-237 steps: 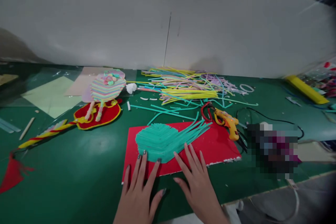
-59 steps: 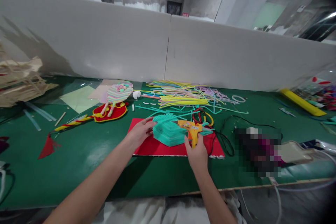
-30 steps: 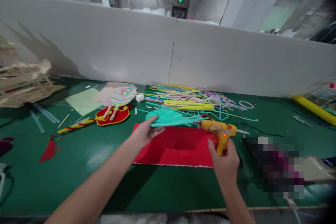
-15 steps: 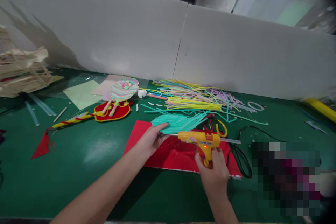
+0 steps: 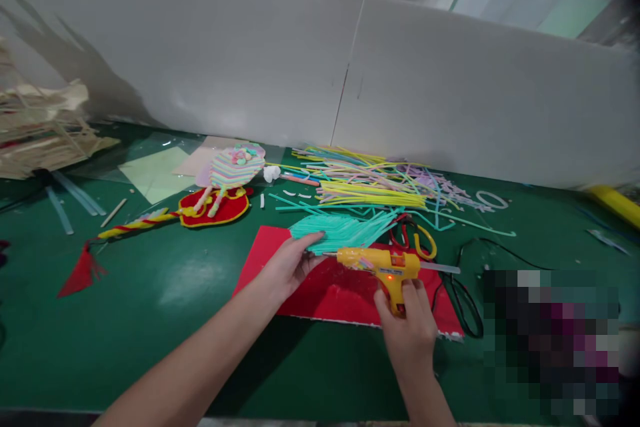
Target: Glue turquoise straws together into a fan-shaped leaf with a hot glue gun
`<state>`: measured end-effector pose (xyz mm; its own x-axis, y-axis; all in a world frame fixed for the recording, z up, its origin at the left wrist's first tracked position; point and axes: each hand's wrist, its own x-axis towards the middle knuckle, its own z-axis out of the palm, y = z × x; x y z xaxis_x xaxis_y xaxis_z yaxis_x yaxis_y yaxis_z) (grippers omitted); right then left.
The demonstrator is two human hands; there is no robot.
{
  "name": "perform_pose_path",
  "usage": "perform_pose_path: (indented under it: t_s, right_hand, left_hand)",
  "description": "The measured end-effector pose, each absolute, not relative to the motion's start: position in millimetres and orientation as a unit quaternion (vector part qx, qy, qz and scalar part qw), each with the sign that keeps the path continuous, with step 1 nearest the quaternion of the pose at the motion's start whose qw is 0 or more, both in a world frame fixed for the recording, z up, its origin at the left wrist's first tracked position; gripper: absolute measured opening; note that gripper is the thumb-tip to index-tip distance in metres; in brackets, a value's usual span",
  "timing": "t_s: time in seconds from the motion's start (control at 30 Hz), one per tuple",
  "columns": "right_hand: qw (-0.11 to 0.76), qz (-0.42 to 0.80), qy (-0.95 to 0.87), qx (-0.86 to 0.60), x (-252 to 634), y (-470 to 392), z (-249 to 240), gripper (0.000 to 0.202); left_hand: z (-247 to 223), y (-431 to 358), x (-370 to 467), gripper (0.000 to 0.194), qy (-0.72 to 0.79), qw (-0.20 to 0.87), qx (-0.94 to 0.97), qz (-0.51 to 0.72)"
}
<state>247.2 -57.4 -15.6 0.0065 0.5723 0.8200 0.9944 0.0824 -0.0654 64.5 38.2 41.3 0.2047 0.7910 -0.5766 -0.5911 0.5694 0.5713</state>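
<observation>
My right hand is wrapped round the handle of a yellow hot glue gun with a small orange light lit. A clear glue stick juts from its back end. The nozzle points left, close to my left hand. That hand pinches the lower left edge of a fan-shaped piece of turquoise strips, thumb on top. Whether the nozzle touches the strips I cannot tell. Beneath both hands lies a red sheet. Scissors with red and yellow handles lie partly behind the gun.
Behind the red sheet is a pile of coloured strips. On the left lie a striped craft piece and a red tassel. The gun's black cord loops at right. A white partition closes off the green table's back.
The view has tilted and shifted slightly. Both hands keep their grips, and the glue gun stays at nearly the same place by the turquoise strips.
</observation>
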Motion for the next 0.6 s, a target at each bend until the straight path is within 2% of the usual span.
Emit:
perform_pose_path:
  t_s: [0.6]
  right_hand:
    - [0.368, -0.271, -0.629, -0.628, 248.5, -62.6, -13.8, 0.015]
  left_hand:
    - [45.7, 37.6, 63.9, 0.012, 0.451, 0.760, 0.101, 0.457]
